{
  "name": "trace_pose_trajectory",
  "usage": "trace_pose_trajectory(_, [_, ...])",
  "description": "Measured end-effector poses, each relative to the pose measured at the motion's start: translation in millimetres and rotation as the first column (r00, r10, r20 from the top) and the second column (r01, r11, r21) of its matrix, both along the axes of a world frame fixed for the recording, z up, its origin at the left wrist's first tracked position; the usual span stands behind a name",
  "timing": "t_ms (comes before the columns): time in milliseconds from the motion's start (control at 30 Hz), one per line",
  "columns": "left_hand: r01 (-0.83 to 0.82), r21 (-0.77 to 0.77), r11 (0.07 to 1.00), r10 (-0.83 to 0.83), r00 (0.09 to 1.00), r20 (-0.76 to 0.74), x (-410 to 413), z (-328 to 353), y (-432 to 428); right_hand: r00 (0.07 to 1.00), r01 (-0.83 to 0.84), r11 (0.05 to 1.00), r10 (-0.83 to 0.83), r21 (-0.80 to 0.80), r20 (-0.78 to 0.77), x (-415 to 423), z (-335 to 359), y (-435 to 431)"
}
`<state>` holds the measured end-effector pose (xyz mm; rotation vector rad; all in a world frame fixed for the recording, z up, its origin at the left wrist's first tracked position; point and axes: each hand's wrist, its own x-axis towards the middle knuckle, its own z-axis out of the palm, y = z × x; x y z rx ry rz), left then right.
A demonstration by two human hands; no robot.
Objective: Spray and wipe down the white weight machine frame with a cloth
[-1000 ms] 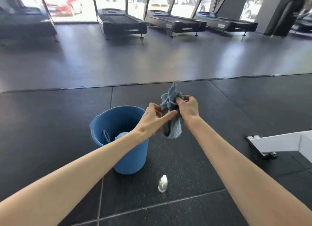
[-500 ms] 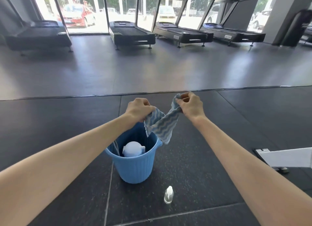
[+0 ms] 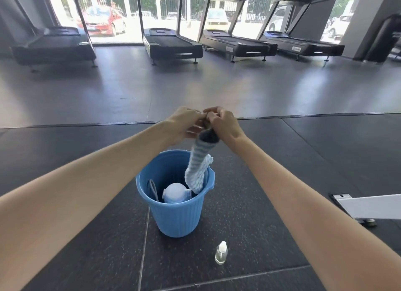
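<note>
A blue-and-white striped cloth point(image 3: 198, 167) hangs folded in a long strip above the blue bucket point(image 3: 178, 217). Its top end is held by both hands, which meet in the middle of the view. My left hand point(image 3: 184, 123) pinches that top end from the left, and my right hand point(image 3: 223, 125) grips it from the right. A white piece of the weight machine frame point(image 3: 368, 206) lies on the floor at the right edge. A small clear bottle with a white cap point(image 3: 221, 252) stands on the floor in front of the bucket.
Inside the bucket sit a white round container point(image 3: 175, 193) and a thin grey handle point(image 3: 153, 188). The floor is dark rubber tile. Several treadmills point(image 3: 171, 44) line the windows at the far side of the room.
The hands held the cloth spread between them half a second ago. They have come together, and the cloth now hangs as one folded strip. The view has tilted up slightly.
</note>
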<state>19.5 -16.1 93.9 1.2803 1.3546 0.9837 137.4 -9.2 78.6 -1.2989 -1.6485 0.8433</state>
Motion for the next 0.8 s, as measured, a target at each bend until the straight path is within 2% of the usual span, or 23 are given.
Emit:
trace_pose_trajectory(67, [0.033,0.016,0.999,-0.033,0.999,0.032,-4.8,-0.8,0.5,0.999,-0.025,0.998,0.023,-0.058,-0.029,1.5,-0.4,3.4])
trace_pose_trajectory(133, [0.008,0.085,0.996,-0.006,1.0,-0.025,-9.4,-0.6,2.3,0.997,-0.037,0.997,0.032,-0.066,-0.075,0.4,-2.3,6.5])
trace_pose_trajectory(200, [-0.035,0.17,0.985,0.05,0.995,-0.081,-11.9,1.8,3.1,0.961,-0.043,0.995,0.015,-0.095,-0.276,-4.4,-2.2,8.9])
trace_pose_trajectory(267, [-0.063,0.208,0.976,0.086,0.99,-0.108,-14.0,3.8,6.1,0.869,-0.001,0.989,-0.073,-0.148,-0.49,-6.9,-3.0,14.8])
trace_pose_trajectory(300, [-0.06,0.198,0.978,0.089,0.986,-0.139,-15.4,3.4,8.4,0.84,0.061,0.982,-0.146,-0.177,-0.522,-4.5,-6.8,20.1])
trace_pose_trajectory(333, [-0.04,0.172,0.984,0.073,0.978,-0.193,-16.5,1.6,9.3,0.839,0.136,0.97,-0.22,-0.2,-0.498,1.0,-14.1,26.1])
trace_pose_trajectory(433, [0.089,-0.009,0.996,-0.085,0.913,-0.4,-20.1,-17.3,11.4,0.887,0.356,0.902,-0.409,-0.243,-0.215,28.0,-49.3,34.8])
trace_pose_trajectory(567, [0.158,-0.202,0.967,-0.241,0.827,-0.508,-16.8,-54.7,6.0,0.873,0.488,0.835,-0.463,-0.255,0.152,67.7,-110.9,26.3])
trace_pose_trajectory(667, [0.176,-0.272,0.946,-0.299,0.795,-0.527,-12.2,-76.0,3.6,0.843,0.536,0.805,-0.492,-0.255,0.219,85.4,-147.4,18.3])
trace_pose_trajectory(800, [0.142,-0.304,0.942,-0.294,0.784,-0.546,-9.2,-91.0,9.3,0.867,0.496,0.838,-0.464,-0.228,0.181,89.2,-170.3,14.7])
